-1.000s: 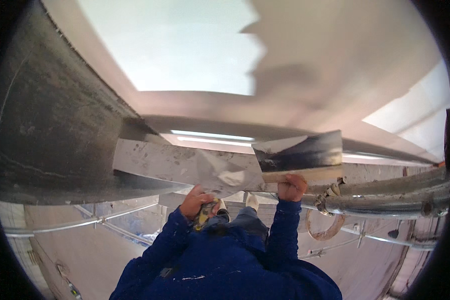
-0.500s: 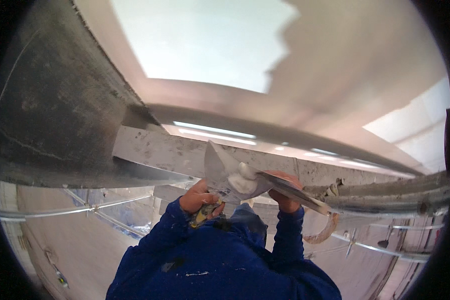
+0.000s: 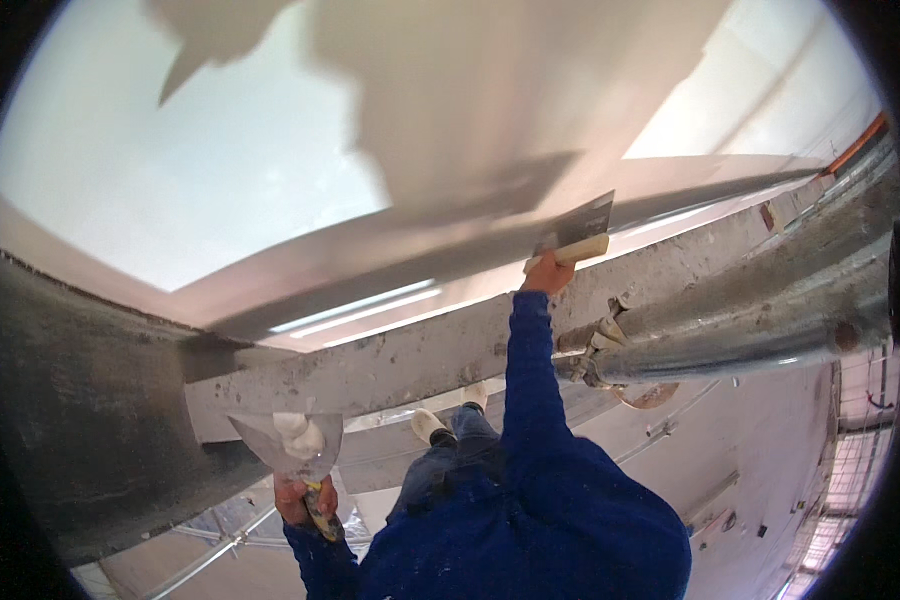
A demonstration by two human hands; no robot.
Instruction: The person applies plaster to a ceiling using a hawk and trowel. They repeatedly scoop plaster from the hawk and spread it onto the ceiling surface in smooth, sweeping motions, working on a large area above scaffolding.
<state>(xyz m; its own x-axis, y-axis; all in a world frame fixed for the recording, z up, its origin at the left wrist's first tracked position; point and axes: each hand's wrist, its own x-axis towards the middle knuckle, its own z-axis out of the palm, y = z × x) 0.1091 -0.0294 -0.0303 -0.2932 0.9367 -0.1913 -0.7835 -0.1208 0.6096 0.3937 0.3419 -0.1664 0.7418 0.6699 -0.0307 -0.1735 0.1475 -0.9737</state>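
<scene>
My left hand (image 3: pixel 292 500) is closed round the handle of a putty knife (image 3: pixel 258 435), held low at the left. A lump of white putty (image 3: pixel 298 437) sits on its broad, flared blade. At the end of my outstretched right arm, my right hand (image 3: pixel 548 275) grips a wide filling knife (image 3: pixel 582 222) by its long pale handle. That straight blade is up close to the pale wall (image 3: pixel 470 100); I cannot tell whether it touches.
Below the wall runs a long, stained pale beam (image 3: pixel 400 365). A large dark panel (image 3: pixel 70 400) stands at the left. Thick grey pipes (image 3: pixel 750 330) extend on the right, with a ragged wrapping (image 3: pixel 605 335) at their near end. A metal tube (image 3: pixel 220 548) crosses lower left.
My hands have moved apart from close together before my chest. The right has carried the filling knife up toward the wall; the left holds the putty knife lower left. The view has shifted.
</scene>
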